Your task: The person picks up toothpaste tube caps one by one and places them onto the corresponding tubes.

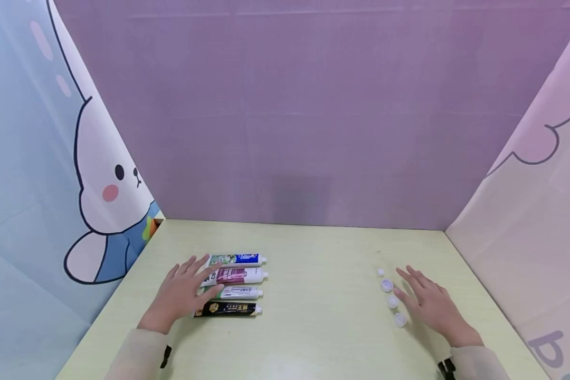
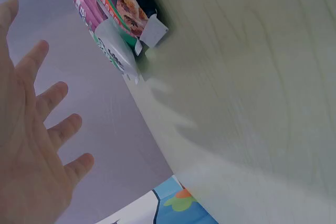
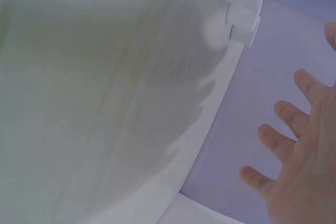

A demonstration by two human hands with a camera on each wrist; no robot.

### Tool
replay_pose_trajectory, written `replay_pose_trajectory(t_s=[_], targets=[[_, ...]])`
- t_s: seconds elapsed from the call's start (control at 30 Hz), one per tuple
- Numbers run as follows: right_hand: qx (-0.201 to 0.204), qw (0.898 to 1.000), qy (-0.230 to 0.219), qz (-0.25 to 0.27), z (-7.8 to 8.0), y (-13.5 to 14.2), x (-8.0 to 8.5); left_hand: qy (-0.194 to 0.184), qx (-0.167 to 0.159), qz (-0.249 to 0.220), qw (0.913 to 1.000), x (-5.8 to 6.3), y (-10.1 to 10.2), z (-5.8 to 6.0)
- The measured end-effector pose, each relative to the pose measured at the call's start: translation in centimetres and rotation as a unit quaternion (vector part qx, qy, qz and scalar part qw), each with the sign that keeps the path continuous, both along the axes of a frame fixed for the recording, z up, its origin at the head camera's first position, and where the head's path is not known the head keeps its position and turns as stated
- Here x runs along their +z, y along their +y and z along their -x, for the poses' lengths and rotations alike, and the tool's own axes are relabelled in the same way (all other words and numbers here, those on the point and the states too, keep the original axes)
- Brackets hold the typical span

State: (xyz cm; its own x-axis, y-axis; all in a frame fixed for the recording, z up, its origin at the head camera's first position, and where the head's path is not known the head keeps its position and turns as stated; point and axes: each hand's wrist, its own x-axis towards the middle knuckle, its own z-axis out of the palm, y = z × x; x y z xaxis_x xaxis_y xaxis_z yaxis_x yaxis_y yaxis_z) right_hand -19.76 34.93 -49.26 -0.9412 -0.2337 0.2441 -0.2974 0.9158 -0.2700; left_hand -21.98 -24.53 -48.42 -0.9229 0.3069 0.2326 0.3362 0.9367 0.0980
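The left hand, spread wide, hovers at the left ends of four tubes lying side by side; the right hand, also spread wide, hovers just right of four small white caps in a slanting row; tubes and caps sit well apart on one pale table; beyond it hangs a purple cloth.

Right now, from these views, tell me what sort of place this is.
Probably a makeshift indoor filming booth: a pale table with a plain purple backdrop behind it and a cartoon-printed curtain along its left side.
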Motion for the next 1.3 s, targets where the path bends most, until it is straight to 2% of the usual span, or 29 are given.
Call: replay_pose_trajectory(t_s=[0.3,0.43,0.6,0.73,0.87,1.13,1.3], targets=[[0.013,1.000,0.003,0.008,-0.1,-0.9,0.2,-0.014,-0.025,-0.004,0.9996,-0.2,0.6,-0.1],[0.018,1.000,0.004,0.014,-0.2,-1.4,0.3,-0.015,-0.048,-0.003,0.9987,-0.4,0.9,-0.1],[0.026,0.999,0.008,0.021,-0.2,-1.7,0.0,-0.036,-0.074,-0.011,0.9965,-0.5,1.3,-0.1],[0.034,0.999,0.013,0.021,-0.1,-1.9,-0.4,-0.053,-0.079,-0.014,0.9954,-0.4,1.7,-0.2],[0.041,0.999,0.022,0.021,-0.1,-2.3,-0.4,-0.051,-0.086,-0.012,0.9949,-0.2,2.1,-0.2],[0.050,0.998,0.020,0.029,-0.3,-3.3,0.1,-0.081,-0.117,-0.027,0.9895,0.1,2.8,-0.2],[0.053,0.998,0.026,0.026,-0.5,-3.7,0.3,-0.082,-0.141,-0.027,0.9863,-0.2,3.0,-0.1]])
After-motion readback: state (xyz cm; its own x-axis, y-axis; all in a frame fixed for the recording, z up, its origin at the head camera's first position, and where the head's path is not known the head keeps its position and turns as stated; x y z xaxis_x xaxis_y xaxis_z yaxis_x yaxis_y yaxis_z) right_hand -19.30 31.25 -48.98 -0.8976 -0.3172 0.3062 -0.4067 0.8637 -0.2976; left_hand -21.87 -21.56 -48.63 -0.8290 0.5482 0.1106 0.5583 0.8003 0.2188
